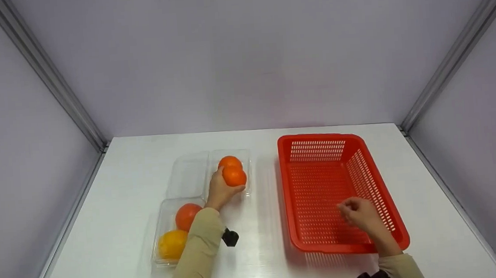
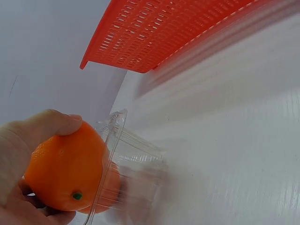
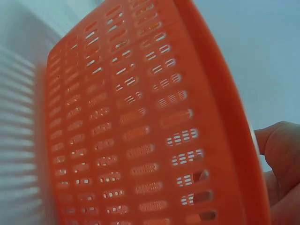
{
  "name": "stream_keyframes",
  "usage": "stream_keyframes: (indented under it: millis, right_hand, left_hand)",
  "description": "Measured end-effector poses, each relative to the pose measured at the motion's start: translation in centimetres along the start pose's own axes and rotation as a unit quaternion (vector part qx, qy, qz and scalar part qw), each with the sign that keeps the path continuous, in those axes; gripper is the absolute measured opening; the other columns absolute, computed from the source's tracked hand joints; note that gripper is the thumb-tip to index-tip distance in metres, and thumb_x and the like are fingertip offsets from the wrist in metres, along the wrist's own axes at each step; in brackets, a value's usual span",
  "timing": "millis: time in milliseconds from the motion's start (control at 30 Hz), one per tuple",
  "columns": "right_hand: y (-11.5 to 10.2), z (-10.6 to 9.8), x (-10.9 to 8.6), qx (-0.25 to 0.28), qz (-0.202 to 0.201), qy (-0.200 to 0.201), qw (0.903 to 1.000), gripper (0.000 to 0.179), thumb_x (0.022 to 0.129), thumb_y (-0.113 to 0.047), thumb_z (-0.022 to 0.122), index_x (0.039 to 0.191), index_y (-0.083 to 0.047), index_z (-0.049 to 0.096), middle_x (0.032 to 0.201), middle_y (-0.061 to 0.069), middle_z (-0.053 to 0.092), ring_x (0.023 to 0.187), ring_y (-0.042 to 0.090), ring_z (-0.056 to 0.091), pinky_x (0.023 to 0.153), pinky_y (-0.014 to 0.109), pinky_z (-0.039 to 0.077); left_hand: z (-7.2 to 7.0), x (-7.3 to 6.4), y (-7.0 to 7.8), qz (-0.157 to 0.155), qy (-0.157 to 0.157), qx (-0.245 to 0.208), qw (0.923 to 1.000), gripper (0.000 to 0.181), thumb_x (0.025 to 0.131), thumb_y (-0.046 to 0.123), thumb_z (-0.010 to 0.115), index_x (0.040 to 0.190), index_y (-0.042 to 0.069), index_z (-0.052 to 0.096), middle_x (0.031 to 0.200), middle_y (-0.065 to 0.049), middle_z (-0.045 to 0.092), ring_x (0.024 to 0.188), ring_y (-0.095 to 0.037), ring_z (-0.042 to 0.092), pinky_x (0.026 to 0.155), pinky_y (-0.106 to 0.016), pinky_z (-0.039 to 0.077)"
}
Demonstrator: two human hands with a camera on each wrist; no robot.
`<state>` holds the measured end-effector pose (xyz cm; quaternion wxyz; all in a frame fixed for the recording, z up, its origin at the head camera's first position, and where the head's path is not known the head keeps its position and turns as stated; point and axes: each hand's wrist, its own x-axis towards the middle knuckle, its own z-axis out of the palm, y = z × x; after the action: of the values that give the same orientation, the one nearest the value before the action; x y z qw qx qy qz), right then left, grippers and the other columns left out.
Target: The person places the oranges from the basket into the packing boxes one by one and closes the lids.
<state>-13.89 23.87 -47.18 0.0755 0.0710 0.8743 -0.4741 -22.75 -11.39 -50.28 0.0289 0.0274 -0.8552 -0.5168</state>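
Note:
My left hand (image 1: 222,190) grips an orange (image 1: 234,176) with a small green stem mark, thumb and fingers round its sides. It is over the right compartment of a clear plastic container (image 1: 188,174), where a second orange (image 1: 230,161) sits right behind it. In the left wrist view the held orange (image 2: 70,168) is beside the container's clear rim. My right hand (image 1: 361,213) hovers over the red plastic basket (image 1: 347,248), fingers loosely curled and nothing seen in them. The basket's slotted side (image 3: 136,126) hides most of that hand in the right wrist view.
A clear compartment nearer me holds a reddish-orange round fruit (image 1: 188,216) and a yellow fruit (image 1: 173,244), both partly behind my left sleeve. The white table (image 1: 262,225) has upright panels at its back and sides. The basket stands right of the containers.

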Motion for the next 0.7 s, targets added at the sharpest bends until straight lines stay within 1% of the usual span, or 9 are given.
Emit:
stream_keyframes:
  millis: [200, 333, 433, 567, 700]
  right_hand:
    - [-0.3, 0.4, 0.0, 0.008, -0.022, -0.006, 0.9997, 0.021, 0.096, -0.016, 0.058, 0.095, 0.005, 0.063, 0.069, 0.002, 0.057, 0.06, 0.008, 0.051, 0.054, 0.022, 0.045]
    - [-0.5, 0.6, -0.1, 0.014, -0.023, -0.008, 0.9996, 0.021, 0.096, -0.014, 0.058, 0.095, 0.006, 0.062, 0.069, 0.004, 0.058, 0.06, 0.009, 0.053, 0.054, 0.022, 0.046]
    - [-0.6, 0.9, 0.0, 0.015, -0.019, -0.007, 0.9997, 0.021, 0.096, -0.013, 0.057, 0.097, 0.007, 0.062, 0.07, 0.005, 0.059, 0.061, 0.011, 0.054, 0.055, 0.023, 0.047]
    - [-0.7, 1.3, 0.1, 0.013, -0.025, -0.008, 0.9996, 0.02, 0.096, -0.013, 0.058, 0.095, 0.006, 0.063, 0.07, 0.006, 0.059, 0.06, 0.011, 0.054, 0.055, 0.023, 0.048]
    - [-1.2, 1.9, 0.0, 0.016, -0.035, -0.013, 0.9992, 0.02, 0.096, -0.014, 0.058, 0.094, 0.005, 0.064, 0.069, 0.006, 0.059, 0.058, 0.01, 0.054, 0.054, 0.023, 0.048]
  left_hand:
    - [0.1, 0.1, -0.4, 0.019, 0.01, -0.005, 0.9998, 0.074, 0.069, 0.009, 0.078, 0.134, -0.006, 0.045, 0.127, -0.026, 0.056, 0.115, -0.04, 0.054, 0.106, -0.054, 0.041]
    - [0.2, 0.2, -0.6, 0.02, 0.011, -0.012, 0.9997, 0.073, 0.069, 0.008, 0.078, 0.133, -0.006, 0.045, 0.127, -0.026, 0.056, 0.114, -0.039, 0.055, 0.106, -0.054, 0.041]
    - [0.2, 0.3, -0.7, 0.016, 0.011, -0.01, 0.9998, 0.074, 0.07, 0.009, 0.079, 0.133, -0.008, 0.044, 0.127, -0.026, 0.056, 0.115, -0.039, 0.055, 0.106, -0.054, 0.042]
    - [0.3, 0.5, -0.9, 0.009, 0.014, -0.001, 0.9999, 0.075, 0.07, 0.009, 0.079, 0.134, -0.009, 0.043, 0.128, -0.026, 0.056, 0.115, -0.039, 0.055, 0.106, -0.053, 0.041]
    - [0.5, 0.5, -1.0, -0.011, 0.011, 0.004, 0.9999, 0.076, 0.071, 0.011, 0.079, 0.136, -0.006, 0.042, 0.13, -0.024, 0.055, 0.117, -0.038, 0.054, 0.108, -0.052, 0.04]
